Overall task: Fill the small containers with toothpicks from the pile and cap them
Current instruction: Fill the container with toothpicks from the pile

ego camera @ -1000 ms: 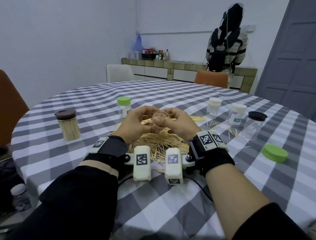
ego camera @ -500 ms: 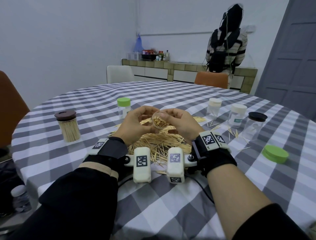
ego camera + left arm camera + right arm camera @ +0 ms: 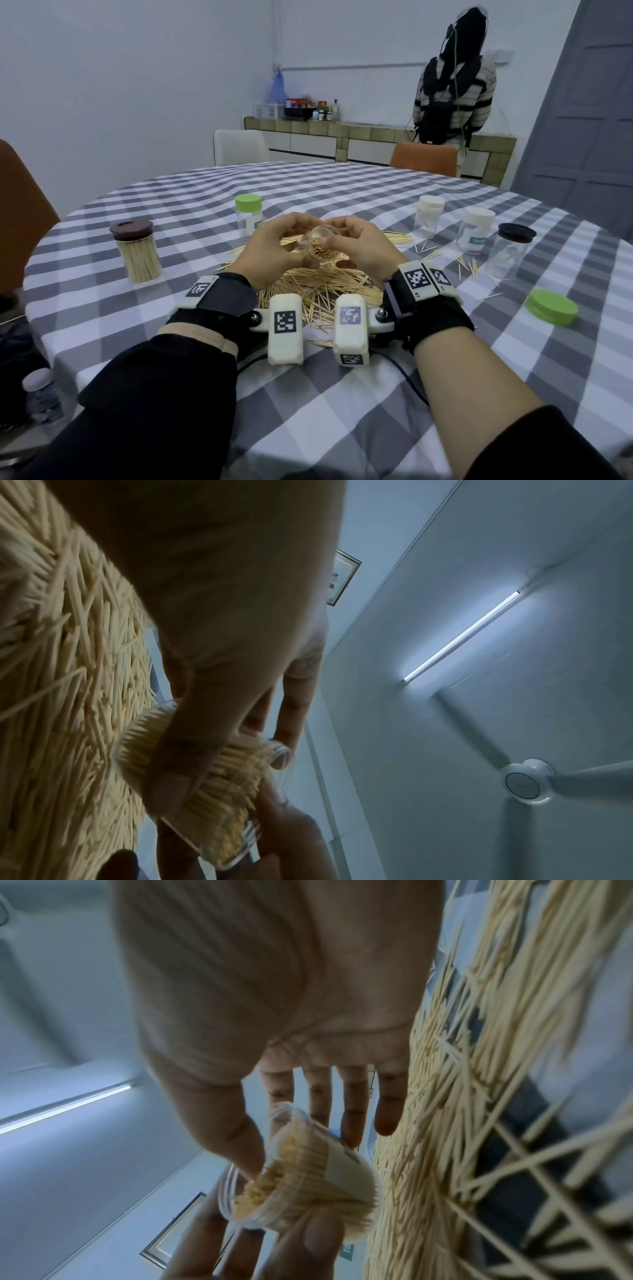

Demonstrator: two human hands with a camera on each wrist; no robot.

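Head view: above the loose toothpick pile [image 3: 318,284], the left hand [image 3: 274,250] and right hand [image 3: 359,246] both curl round a small clear container [image 3: 317,245] between them, tilted, packed with toothpicks.

Left wrist view: the left thumb [image 3: 181,756] presses its ribbed plastic wall.

Right wrist view: the right thumb [image 3: 236,1139] touches the round open rim.

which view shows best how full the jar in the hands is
The right wrist view: the clear jar faces the camera with its open mouth, packed with toothpicks. The left wrist view shows its side, partly behind the left hand. The head view shows it small between both hands, right hand.
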